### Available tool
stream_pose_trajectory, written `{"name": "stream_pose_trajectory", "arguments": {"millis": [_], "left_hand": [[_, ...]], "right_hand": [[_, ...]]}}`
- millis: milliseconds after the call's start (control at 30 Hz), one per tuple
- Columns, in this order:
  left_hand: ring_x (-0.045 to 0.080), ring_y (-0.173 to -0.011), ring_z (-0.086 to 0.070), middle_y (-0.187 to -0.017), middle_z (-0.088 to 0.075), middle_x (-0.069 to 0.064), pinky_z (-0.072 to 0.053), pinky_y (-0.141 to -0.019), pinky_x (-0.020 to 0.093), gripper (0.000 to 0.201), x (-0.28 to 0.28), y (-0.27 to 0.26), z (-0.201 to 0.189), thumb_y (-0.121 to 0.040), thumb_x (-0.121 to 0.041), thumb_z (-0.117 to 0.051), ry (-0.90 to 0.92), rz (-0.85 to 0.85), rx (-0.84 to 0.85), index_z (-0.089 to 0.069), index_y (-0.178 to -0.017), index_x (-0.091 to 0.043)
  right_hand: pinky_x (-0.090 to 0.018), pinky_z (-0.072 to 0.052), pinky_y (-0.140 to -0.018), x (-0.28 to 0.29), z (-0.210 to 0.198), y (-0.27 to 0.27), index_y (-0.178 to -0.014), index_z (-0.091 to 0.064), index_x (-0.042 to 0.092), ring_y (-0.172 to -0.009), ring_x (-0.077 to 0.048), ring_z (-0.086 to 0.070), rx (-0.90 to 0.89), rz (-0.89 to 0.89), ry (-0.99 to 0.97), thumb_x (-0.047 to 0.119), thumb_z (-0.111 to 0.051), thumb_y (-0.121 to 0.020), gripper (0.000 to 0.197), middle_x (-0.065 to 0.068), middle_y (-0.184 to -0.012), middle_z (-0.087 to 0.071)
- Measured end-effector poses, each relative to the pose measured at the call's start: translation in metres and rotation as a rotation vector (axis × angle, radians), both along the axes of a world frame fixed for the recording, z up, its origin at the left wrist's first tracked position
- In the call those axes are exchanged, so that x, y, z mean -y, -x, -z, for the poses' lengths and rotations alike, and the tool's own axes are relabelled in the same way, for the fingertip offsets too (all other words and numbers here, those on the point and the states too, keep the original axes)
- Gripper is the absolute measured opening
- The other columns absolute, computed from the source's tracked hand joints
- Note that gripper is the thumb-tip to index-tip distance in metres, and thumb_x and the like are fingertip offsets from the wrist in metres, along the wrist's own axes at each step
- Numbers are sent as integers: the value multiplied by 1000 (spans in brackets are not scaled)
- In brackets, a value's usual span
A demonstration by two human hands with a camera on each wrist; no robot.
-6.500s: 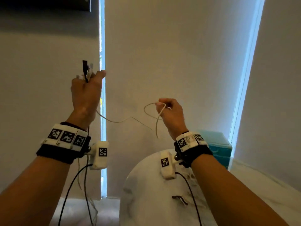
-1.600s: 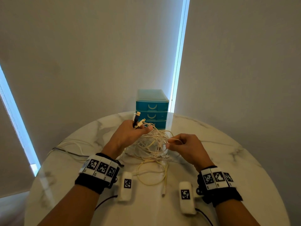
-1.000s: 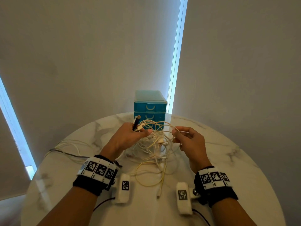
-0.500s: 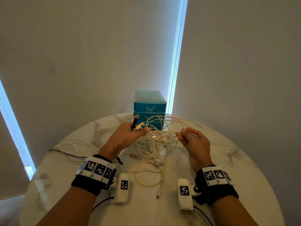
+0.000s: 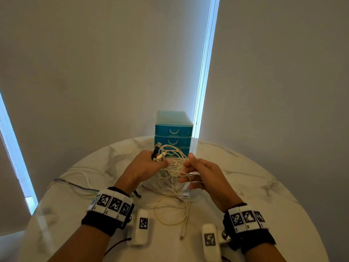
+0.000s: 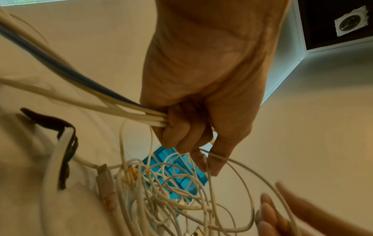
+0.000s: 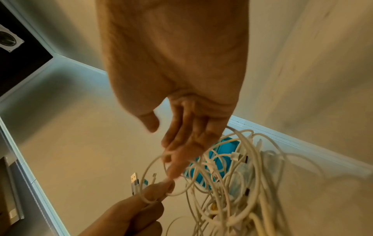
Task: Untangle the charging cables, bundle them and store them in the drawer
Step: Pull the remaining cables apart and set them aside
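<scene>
A tangle of white charging cables [image 5: 172, 178] hangs between my hands above the round marble table [image 5: 255, 195]. My left hand [image 5: 160, 163] grips several cable ends, whose plugs [image 5: 158, 148] stick up above the fist; in the left wrist view this left hand [image 6: 181, 140] curls round white and dark strands over the tangle [image 6: 161, 191]. My right hand [image 5: 187, 174] reaches in from the right. Its fingers [image 7: 177, 153] are straight and pass through a loop [image 7: 153, 169], with the thumb apart. The teal drawer unit [image 5: 173, 129] stands just behind, its drawers closed.
More white and grey cables [image 5: 75, 180] trail over the table's left side. A black tie [image 5: 137, 194] lies near my left wrist. One loose cable end [image 5: 182, 234] reaches toward the front edge. Wall and window blinds stand right behind the drawer unit.
My hands came down from chest height to the table. In the last half second my right hand let go of the loop it pinched and moved left toward my left hand.
</scene>
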State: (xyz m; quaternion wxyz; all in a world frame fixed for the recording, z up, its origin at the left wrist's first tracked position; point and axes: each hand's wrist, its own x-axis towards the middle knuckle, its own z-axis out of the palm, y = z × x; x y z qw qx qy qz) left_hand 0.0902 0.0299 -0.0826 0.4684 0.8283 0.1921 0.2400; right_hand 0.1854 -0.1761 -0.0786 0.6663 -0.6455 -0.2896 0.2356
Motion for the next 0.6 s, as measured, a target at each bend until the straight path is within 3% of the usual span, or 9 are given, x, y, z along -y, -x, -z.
{"name": "stream_pose_trajectory", "arguments": {"millis": [100,200,267,333,400,500,600], "left_hand": [[6,-73,-70,-83,-80,4,-52,-73,33,14,-5,-3,5,-91,-32,-83,-18,2,-37,-82,-89,-18],[23,-86,-72,-88,-79,10,-52,-77,36,23,-9,-4,7,-95,-38,-78,-40,5,-44,-81,-90,-15],[25,-80,-70,-82,-77,10,-49,-71,34,35,-8,-4,5,-98,-46,-73,-27,-33,-37,-79,-86,-14],[18,-69,-62,-71,-69,3,-45,-65,33,47,-4,-3,0,-99,-60,-66,9,-129,-13,-71,-81,-16],[9,-76,-63,-83,-68,-9,-46,-65,30,42,1,-3,-6,-98,-66,-61,36,-210,73,-66,-94,-24],[-1,-95,-66,-113,-68,-22,-51,-74,21,34,6,0,-13,-99,-62,-63,29,-140,244,-64,-119,-36],[-1,-100,-71,-108,-77,-20,-58,-89,28,29,2,-2,-6,-98,-64,-63,-107,32,139,-74,-114,-42]], "right_hand": [[-26,-57,-55,1,8,-13,-108,-74,6,-82,-24,-81,-10,289,-94,36,-63,-108,32,-12,-98,-80],[-23,-56,-57,2,18,-26,-110,-74,13,-87,-18,-79,54,457,-100,29,-68,-105,18,-4,-104,-79],[-21,-57,-60,-1,24,-28,-110,-77,17,-96,-20,-77,71,400,-46,24,-70,-104,12,-3,-106,-80],[-20,-57,-62,-6,29,-26,-110,-81,17,-100,-23,-78,65,269,16,17,-70,-104,12,-4,-107,-82],[-21,-58,-62,-10,30,-22,-111,-81,13,-98,-21,-80,43,164,52,12,-68,-105,15,-5,-105,-83],[-21,-58,-62,-12,28,-18,-111,-83,14,-88,-9,-80,41,104,91,13,-65,-107,18,-1,-100,-84],[-28,-61,-67,-14,29,-17,-108,-85,15,-83,-11,-79,29,60,112,15,-67,-105,18,-1,-97,-84]]}}
